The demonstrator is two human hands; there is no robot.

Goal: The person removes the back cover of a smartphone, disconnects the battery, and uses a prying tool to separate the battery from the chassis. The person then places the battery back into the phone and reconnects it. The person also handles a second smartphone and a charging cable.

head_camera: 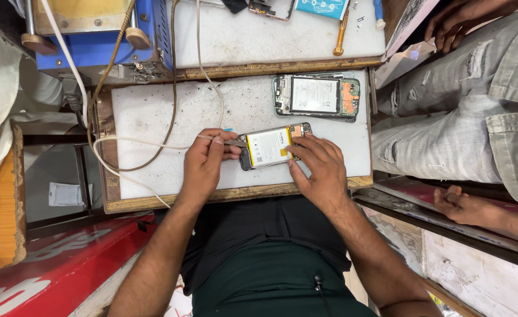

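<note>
An opened phone point(271, 148) with a yellow-edged white battery lies on the white work board point(153, 111) near its front edge. My right hand point(320, 167) rests on the phone's right end and holds it down with spread fingers. My left hand point(205, 161) pinches a thin metal tool point(234, 142) whose tip touches the phone's left end. A second opened phone point(316, 97), with a white battery and an orange-green circuit board, lies farther back on the same board.
A beige cable point(153, 144) loops across the board from a blue machine point(103, 41) at the back left. Another white slab point(259, 35) behind holds a screwdriver point(341, 32) and small parts. Another person in grey jeans point(447, 117) sits at the right.
</note>
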